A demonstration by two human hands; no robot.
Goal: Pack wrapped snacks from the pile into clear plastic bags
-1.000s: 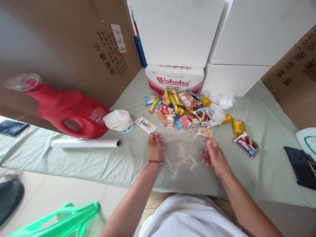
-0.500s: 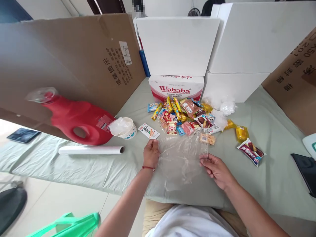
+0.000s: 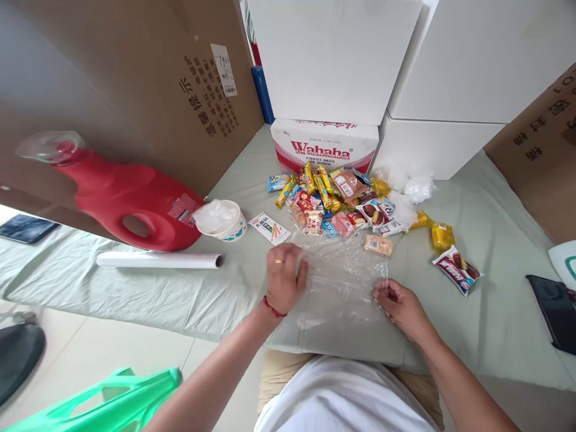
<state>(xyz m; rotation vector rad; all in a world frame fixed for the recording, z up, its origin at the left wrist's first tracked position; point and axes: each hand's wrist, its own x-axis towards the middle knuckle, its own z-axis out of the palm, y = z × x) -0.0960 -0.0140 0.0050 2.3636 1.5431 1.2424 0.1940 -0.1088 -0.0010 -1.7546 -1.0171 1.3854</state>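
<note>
A clear plastic bag (image 3: 342, 288) lies flat and wrinkled on the cloth in front of me. My right hand (image 3: 401, 305) pinches its right edge between thumb and fingers. At the left edge, my left hand (image 3: 285, 277) is curled over the plastic, back upward, with a ring and a red string bracelet showing; its fingertips are partly hidden. Just beyond the bag is a pile of wrapped snacks (image 3: 312, 221). A small packaged cracker (image 3: 378, 245) sits by the bag's upper right corner, and a white snack packet (image 3: 270, 228) is near my left hand.
Left stand a paper tub (image 3: 234, 229) with crumpled plastic, a red jug (image 3: 148, 207) and a white roll (image 3: 157, 260). A Wahaba-style carton (image 3: 324, 147) and white boxes (image 3: 333, 66) rise behind the pile. Right are a pie packet (image 3: 458, 271) and a phone (image 3: 551, 309).
My left hand has turned and shifted slightly right over the bag's left edge, its back now facing up. My right hand still pinches the other edge. The view has tilted downward.
</note>
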